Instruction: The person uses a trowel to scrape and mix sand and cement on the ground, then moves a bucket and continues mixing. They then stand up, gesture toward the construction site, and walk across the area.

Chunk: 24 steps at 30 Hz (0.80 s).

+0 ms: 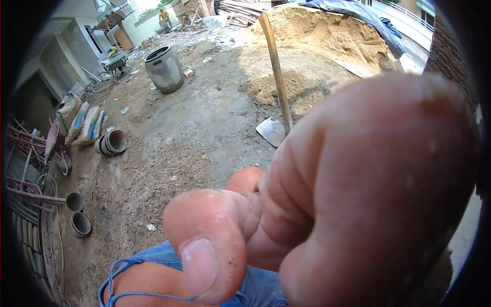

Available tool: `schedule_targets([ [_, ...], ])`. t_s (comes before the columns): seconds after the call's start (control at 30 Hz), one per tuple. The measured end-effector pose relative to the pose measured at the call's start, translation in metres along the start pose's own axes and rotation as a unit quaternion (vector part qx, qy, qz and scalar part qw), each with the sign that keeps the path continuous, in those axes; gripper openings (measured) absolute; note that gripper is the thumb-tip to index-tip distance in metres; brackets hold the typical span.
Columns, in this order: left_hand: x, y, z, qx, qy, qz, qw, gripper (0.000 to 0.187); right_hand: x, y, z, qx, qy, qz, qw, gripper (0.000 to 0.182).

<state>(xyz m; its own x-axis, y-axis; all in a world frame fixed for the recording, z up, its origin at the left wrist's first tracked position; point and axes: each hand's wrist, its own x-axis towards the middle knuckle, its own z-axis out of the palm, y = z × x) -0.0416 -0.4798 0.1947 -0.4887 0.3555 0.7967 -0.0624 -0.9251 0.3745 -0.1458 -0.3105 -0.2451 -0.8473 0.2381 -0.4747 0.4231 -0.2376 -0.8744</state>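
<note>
My right hand [327, 204] fills the lower right of the head view, very close to the lens and partly blurred. Its thumb [204, 245] points down with the nail facing me, and the fingers are curled in. Nothing shows in its grasp. Beyond it, a shovel with a wooden handle [276, 71] stands upright, its pale blade [271, 131] on the grey ground. The hand hides what lies behind it. Below is a knee [153, 284] in torn blue jeans [255, 289]. My left hand is outside the view.
A grey plastic drum [164, 71] stands on the mortar-covered ground. Bags [87, 123], stacked buckets [113, 142], two more buckets [77, 215] and a wheelbarrow [113, 62] are at left. A sand pile [327, 33] rises behind, partly under a blue tarp [363, 18]. A person [164, 18] is far back.
</note>
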Motion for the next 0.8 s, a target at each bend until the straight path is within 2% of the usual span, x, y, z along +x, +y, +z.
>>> schedule_targets([
  [0.3,-0.001,0.007,-0.02,0.037,0.049,-0.009,0.998,0.027,0.005,0.009,-0.007,0.009,-0.011,-0.018,1.0,0.024],
  [0.4,-0.008,0.022,-0.048,0.094,0.068,-0.016,0.993,0.028,0.033,0.031,-0.012,0.017,-0.033,-0.062,0.997,0.029],
  [0.43,-0.012,0.029,-0.058,0.124,0.073,-0.021,0.989,0.028,-0.003,-0.003,0.0,0.032,-0.011,-0.006,0.999,0.033],
  [0.53,-0.029,0.047,-0.091,0.191,0.061,-0.028,0.979,0.022,-0.007,-0.006,0.001,0.004,-0.021,-0.01,1.0,0.03],
  [0.6,-0.039,0.056,-0.109,0.228,0.09,-0.039,0.969,0.017,-0.009,-0.007,0.003,0.008,-0.019,-0.015,1.0,0.028],
  [0.67,-0.053,0.058,-0.128,0.225,0.103,-0.033,0.968,0.016,-0.012,-0.008,0.002,0.028,-0.027,-0.01,0.999,0.026],
  [0.73,-0.059,0.057,-0.145,0.217,0.154,-0.026,0.963,0.016,-0.016,-0.01,0.002,0.033,-0.027,-0.02,0.999,0.024],
  [0.8,-0.064,0.055,-0.158,0.208,0.157,-0.03,0.965,0.016,-0.019,-0.011,0.006,0.048,-0.019,-0.032,0.998,0.023],
])
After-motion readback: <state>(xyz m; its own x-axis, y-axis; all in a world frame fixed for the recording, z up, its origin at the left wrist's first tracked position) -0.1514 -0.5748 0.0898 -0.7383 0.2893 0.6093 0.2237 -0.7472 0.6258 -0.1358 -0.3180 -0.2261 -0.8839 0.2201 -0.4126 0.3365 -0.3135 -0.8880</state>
